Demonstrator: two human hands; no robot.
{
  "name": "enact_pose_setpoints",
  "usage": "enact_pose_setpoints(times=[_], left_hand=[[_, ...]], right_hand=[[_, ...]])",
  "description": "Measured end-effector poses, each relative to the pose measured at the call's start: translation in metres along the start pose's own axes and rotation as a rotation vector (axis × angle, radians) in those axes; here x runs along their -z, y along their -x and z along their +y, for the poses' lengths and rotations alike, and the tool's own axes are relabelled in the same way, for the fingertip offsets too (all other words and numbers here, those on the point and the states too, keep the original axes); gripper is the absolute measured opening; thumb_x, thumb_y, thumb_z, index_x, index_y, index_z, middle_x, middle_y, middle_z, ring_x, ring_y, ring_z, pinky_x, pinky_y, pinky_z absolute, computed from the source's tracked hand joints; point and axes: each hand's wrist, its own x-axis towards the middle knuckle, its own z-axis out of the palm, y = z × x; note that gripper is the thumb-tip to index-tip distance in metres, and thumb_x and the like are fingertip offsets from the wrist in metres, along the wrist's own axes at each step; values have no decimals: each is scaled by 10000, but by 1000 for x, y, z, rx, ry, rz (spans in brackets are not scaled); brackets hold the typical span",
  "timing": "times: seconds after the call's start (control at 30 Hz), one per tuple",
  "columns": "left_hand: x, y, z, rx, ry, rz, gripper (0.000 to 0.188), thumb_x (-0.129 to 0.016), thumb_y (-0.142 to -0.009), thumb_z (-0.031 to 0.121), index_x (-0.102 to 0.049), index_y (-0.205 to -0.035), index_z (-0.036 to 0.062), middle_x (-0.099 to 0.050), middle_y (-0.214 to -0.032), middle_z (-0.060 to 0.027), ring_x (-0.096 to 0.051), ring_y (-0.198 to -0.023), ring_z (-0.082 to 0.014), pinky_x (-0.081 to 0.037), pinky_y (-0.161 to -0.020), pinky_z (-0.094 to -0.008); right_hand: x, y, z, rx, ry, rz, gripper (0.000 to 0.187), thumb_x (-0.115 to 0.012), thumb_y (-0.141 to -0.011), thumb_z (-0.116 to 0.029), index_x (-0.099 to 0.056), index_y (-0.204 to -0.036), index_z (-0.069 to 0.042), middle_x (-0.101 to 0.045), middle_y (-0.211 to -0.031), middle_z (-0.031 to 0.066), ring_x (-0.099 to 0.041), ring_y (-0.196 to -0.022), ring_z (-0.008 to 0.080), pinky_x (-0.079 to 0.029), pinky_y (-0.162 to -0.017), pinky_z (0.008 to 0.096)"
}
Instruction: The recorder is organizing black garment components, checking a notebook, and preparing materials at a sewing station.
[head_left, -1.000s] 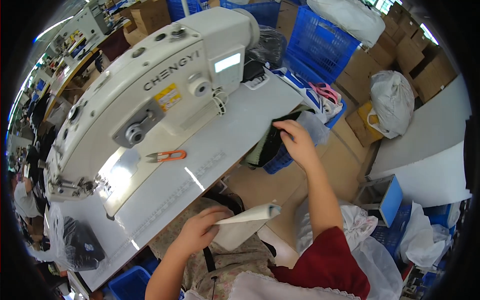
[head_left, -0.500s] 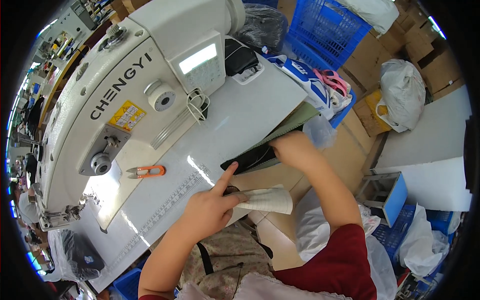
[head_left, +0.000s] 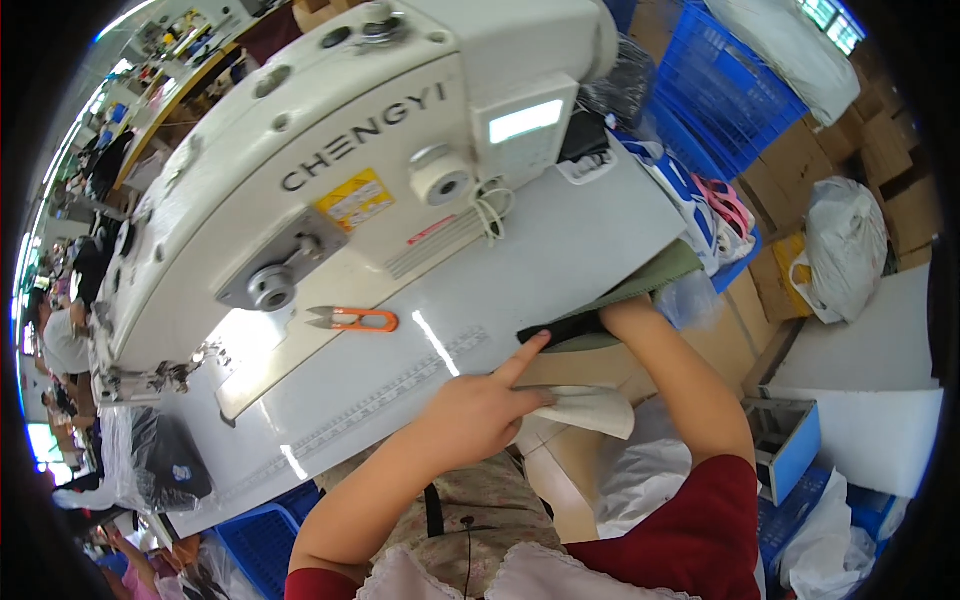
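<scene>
At the table's right front edge lies a folded piece of green fabric (head_left: 655, 275) with a black layer (head_left: 572, 328) on its near side. My left hand (head_left: 475, 415) stretches its index finger to the black layer's left tip. Its other fingers curl round a cream, cloth-like piece (head_left: 595, 410) that sticks out to the right. My right hand (head_left: 632, 318) reaches in at the near side of the green fabric, and its fingertips are hidden there. Orange-handled thread snips (head_left: 355, 319) lie on the table, left of both hands.
A white sewing machine (head_left: 400, 140) stands along the far left of the pale table (head_left: 560, 235). Ruler marks run along the table's near side. Blue crates (head_left: 725, 85), plastic bags (head_left: 845, 245) and cardboard boxes are at the right. Another blue crate (head_left: 255, 540) sits below the left front edge.
The view has turned, so the machine and table appear farther right. My right hand sits deeper in the fabric, its fingers more hidden. My left index finger stays at the black tip.
</scene>
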Motion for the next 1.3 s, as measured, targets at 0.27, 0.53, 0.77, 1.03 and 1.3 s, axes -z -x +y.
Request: enact_pose_setpoints(times=[0.27,0.53,0.77,1.03,1.3], left_hand=[[-4,10,-2,-22,48,51,398,-582,-682,10,-662,-1032,182,-309,-1470,-145,-647,-729,-256,-506,-601,-371],[-12,70,-23,-15,514,279,369,-530,-768,-22,-621,-1104,99,-449,-1360,-171,-608,-938,-264,-480,-818,-334],[-18,116,-13,487,1433,576,414,-513,-818,-47,-498,-1231,-16,-591,-1139,-112,-549,-1064,-202,-439,-911,-313],[-12,141,-5,408,1575,708,415,-484,-849,-50,-456,-1263,-32,-553,-1209,-131,-534,-1097,-197,-425,-940,-309],[-9,161,-8,367,1604,789,436,-482,-848,-52,-423,-1280,-39,-540,-1223,-142,-530,-1118,-204,-426,-949,-313]], right_hand=[[94,-23,6,-234,-483,-867,208,-709,-698,-189,-714,-888,-104,-666,-908,131,-626,-826,287,-508,-716,372],[166,-4,-3,-559,-1062,-32,158,-658,-776,-97,-628,-918,-33,-658,-984,110,-618,-874,232,-482,-805,325],[160,-14,-41,-1178,-1959,461,204,-483,-926,-281,-529,-956,-84,-459,-703,26,-489,-651,150,-433,-604,278],[159,-28,-84,-1318,-2426,385,248,-500,-874,-292,-536,-743,-84,-361,-512,1,-308,-402,112,-262,-354,246],[159,-36,-104,-1229,-2446,294,230,-493,-861,-281,-536,-756,-81,-365,-511,-1,-313,-400,110,-256,-346,250]])
